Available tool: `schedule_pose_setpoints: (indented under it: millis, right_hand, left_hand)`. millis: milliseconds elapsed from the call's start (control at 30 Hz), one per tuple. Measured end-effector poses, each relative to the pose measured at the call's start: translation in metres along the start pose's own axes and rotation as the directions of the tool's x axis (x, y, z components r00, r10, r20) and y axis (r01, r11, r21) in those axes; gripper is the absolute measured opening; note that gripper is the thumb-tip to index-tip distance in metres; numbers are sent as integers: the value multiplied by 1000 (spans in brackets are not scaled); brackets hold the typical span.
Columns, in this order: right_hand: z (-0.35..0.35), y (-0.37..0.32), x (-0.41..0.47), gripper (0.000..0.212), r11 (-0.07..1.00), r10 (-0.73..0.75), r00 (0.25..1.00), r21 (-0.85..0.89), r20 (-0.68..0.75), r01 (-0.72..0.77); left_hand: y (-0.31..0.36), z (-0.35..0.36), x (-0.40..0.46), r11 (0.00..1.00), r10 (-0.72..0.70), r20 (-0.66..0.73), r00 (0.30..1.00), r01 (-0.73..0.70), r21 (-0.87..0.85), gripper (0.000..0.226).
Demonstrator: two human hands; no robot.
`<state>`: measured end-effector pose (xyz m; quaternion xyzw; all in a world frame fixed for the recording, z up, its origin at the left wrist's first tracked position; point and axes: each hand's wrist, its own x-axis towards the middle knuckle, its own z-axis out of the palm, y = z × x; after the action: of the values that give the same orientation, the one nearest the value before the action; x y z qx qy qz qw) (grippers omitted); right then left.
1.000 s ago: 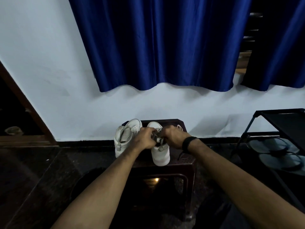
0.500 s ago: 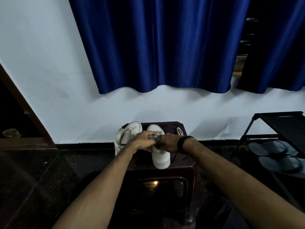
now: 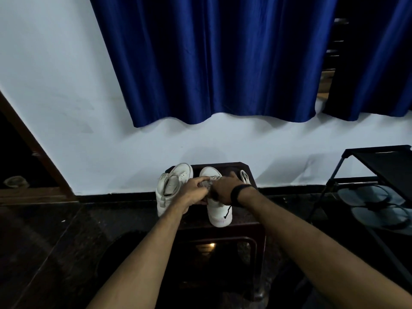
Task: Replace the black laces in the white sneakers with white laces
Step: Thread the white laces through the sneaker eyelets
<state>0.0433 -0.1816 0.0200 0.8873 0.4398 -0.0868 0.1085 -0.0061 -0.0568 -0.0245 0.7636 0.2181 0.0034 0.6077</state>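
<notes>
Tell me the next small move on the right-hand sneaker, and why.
Probably keep drawing the thin black lace out of the eyelets: both hands, left and right, sit on the right-hand white sneaker, and a loose lace end dangles beside its heel.

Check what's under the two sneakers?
Both white sneakers stand on a dark stool. Both hands cover the right one's lacing; a black lace end dangles beside it.

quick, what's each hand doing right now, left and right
Left hand: fingers curled on the lace area of the right-hand sneaker; what it pinches cannot be told.
Right hand: on the same lace area, a black lace dangling below; grip cannot be told.
</notes>
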Motion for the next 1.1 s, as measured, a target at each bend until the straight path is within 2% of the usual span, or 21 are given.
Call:
schedule_pose_setpoints:
  millis: [100,167,300,367,400,467,600,667,833,900,933,967,1000,1033,1100]
  right_hand:
    - [1,10,-7,30,993,-26,999,118,30,23]
    - [11,14,-10,30,991,-5,995,129,-95,17]
    - [28,11,-21,60,993,15,942,119,-334,26]
    - [34,9,-24,58,999,13,955,41,-297,-1]
    - [35,7,-25,51,1000,22,969,7,-247,-21]
    - [34,4,-23,37,999,38,986,-6,-162,-40]
    - [28,-1,-20,32,998,38,995,-38,-96,-41]
    - [30,-1,-20,32,999,32,990,-31,-138,-37]
    - [40,1,-38,33,993,76,933,114,-351,-38]
    - [48,-1,-41,25,985,116,911,166,-397,-53]
    - [51,-3,-39,23,977,135,906,204,-402,-55]
    - [54,-5,-37,20,969,146,906,242,-398,-49]
    - [54,-7,-35,18,962,155,906,271,-394,-47]
    - [53,-8,-32,16,958,162,907,284,-389,-50]
    - [48,-8,-27,17,955,165,908,293,-385,-50]
  left_hand:
    - [-1,1,-4,1000,16,-14,1000,-16,-17,45]
    - [-2,0,-8,999,23,-9,1000,-23,-38,49]
    - [-4,0,-8,999,24,-34,999,-25,-30,54]
    - [-4,2,-6,1000,16,-41,999,-17,-18,57]
    - [-4,2,-7,1000,6,-38,999,-7,-25,58]
    - [-5,2,-7,1000,-5,-31,1000,4,-23,58]
    - [-9,5,-11,999,34,-66,997,-34,-2,58]
    - [-14,6,-12,999,21,-85,996,-24,-30,51]
    - [-13,11,-16,995,-37,-92,995,29,-93,32]
    - [-12,12,-18,997,-22,-94,995,16,-70,30]
    - [-13,12,-18,1000,20,-116,993,-20,-5,28]
    - [-13,11,-18,987,112,-162,980,-91,132,24]
    - [-12,8,-18,934,250,-220,943,-175,312,18]
    - [-13,4,-18,851,399,-284,872,-237,468,13]
    - [-13,-8,-23,733,616,-426,663,-282,619,13]
